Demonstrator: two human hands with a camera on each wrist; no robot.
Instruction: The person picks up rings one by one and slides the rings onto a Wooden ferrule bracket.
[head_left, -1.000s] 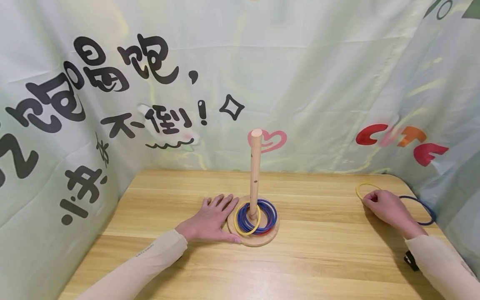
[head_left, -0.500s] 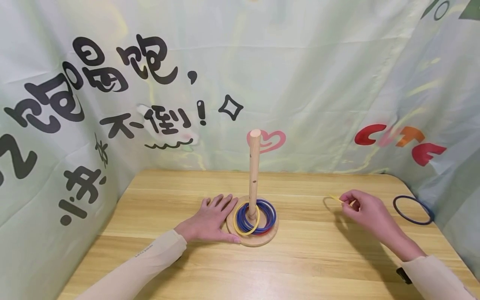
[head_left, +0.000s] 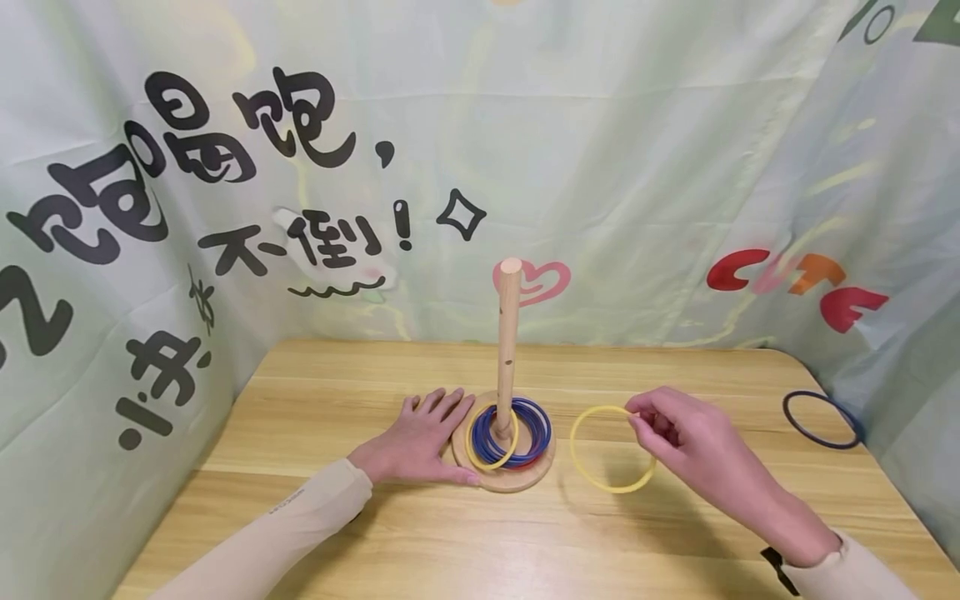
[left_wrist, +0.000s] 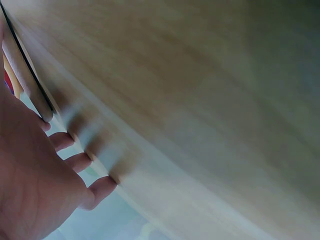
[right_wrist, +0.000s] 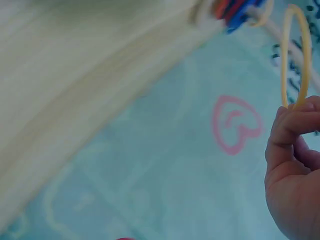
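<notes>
A wooden post [head_left: 509, 342] stands upright on a round wooden base [head_left: 525, 481] in the head view. Around its foot lie several blue rings [head_left: 542, 417], a yellow ring [head_left: 471, 454] and part of a red ring [head_left: 537, 461]. My left hand [head_left: 423, 442] is spread flat beside the base, its thumb and fingertips at the rim. To the right of the base, my right hand [head_left: 701, 446] pinches a second yellow ring [head_left: 600, 486] between thumb and index finger. In the right wrist view that yellow ring [right_wrist: 284, 55] stands up from the fingertips.
A blue ring [head_left: 823, 443] lies at the right edge of the wooden table [head_left: 360, 542], partly against the cloth. Printed cloth [head_left: 637, 167] hangs behind the table and along both sides.
My right hand has lifted the yellow ring from the table's right side and carried it left toward the post. My left hand stays at the base.
</notes>
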